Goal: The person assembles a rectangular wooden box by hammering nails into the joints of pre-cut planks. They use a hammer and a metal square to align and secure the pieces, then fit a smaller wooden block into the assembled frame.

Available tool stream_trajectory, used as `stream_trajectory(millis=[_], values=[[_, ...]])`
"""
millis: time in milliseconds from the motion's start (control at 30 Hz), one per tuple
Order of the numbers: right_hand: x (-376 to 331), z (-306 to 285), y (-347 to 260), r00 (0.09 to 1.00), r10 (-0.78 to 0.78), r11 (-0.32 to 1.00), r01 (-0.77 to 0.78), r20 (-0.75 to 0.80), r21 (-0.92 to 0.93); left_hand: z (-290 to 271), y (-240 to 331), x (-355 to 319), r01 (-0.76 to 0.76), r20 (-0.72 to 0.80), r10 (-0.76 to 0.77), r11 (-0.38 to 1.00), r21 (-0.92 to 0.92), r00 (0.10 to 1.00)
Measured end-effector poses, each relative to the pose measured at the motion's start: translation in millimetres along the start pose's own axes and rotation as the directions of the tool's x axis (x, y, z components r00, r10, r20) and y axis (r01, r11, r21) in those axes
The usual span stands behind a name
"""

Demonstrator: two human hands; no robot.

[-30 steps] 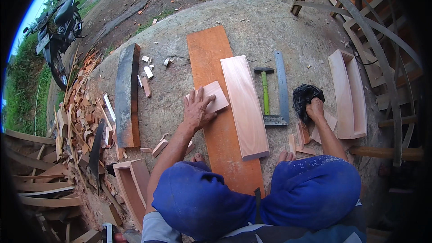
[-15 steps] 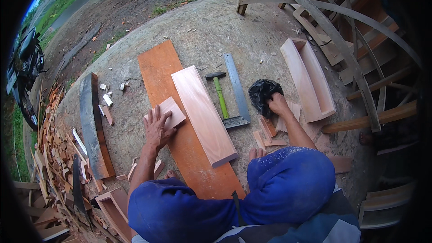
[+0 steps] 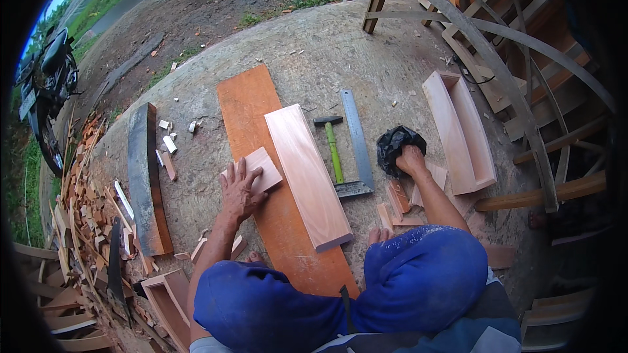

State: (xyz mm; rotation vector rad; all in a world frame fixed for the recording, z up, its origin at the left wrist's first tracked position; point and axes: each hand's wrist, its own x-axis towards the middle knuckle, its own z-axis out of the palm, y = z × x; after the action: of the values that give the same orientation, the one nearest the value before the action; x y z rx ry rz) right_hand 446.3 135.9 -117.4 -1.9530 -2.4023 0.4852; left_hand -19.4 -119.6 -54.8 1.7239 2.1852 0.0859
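Observation:
My left hand (image 3: 243, 189) lies with its fingers spread on a small pale wooden block (image 3: 267, 171), pressing flat on its top. That block rests on a long orange-brown board (image 3: 243, 95). Beside it on the same board lies a longer pale wooden piece with bevelled edges (image 3: 307, 176). My right hand (image 3: 411, 159) reaches into a crumpled black plastic bag (image 3: 390, 151), which hides its fingers. Between the long piece and the bag are a green-handled hammer (image 3: 334, 151) and a metal try square (image 3: 356, 140).
An open wooden box (image 3: 453, 132) stands at the right, near a curved wooden frame (image 3: 517, 88). Short offcuts (image 3: 397, 195) lie by my right foot. At the left are a dark thick beam (image 3: 145, 180), a handsaw (image 3: 114, 265), a heap of wood scraps (image 3: 78, 202) and a motorcycle (image 3: 51, 85).
The whole view has shifted slightly right and down. My left hand stays on the small block, and my right hand is still in the bag, now a little deeper.

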Motion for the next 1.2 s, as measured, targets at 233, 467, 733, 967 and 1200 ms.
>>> stream_trajectory(millis=[233, 467, 733, 967, 1200], values=[[1, -17, 11, 0.998, 0.068, 0.998, -0.068, -0.006, -0.003, -1, 1, 0, 0.003, 0.004, -0.003, 1.0, -0.018, 1.0], [-5, -25, -19, 0.944, 0.329, 0.944, -0.33, 0.025, 0.013, -2, 2, -1, 0.006, 0.006, -0.006, 1.0, -0.001, 1.0], [4, -16, -19, 0.952, 0.293, 0.956, -0.293, 0.095, -0.007, -2, 3, 0, 0.024, 0.047, -0.024, 1.0, 0.011, 0.999], [0, 19, -15, 0.944, 0.329, 0.944, -0.329, -0.029, 0.027, 5, 0, 2, 0.024, 0.031, -0.023, 1.0, -0.014, 0.999], [-4, 9, 0, 0.981, 0.191, 0.975, -0.191, -0.014, -0.112, 5, 0, 0, 0.033, 0.012, -0.032, 0.999, -0.018, 0.999]])
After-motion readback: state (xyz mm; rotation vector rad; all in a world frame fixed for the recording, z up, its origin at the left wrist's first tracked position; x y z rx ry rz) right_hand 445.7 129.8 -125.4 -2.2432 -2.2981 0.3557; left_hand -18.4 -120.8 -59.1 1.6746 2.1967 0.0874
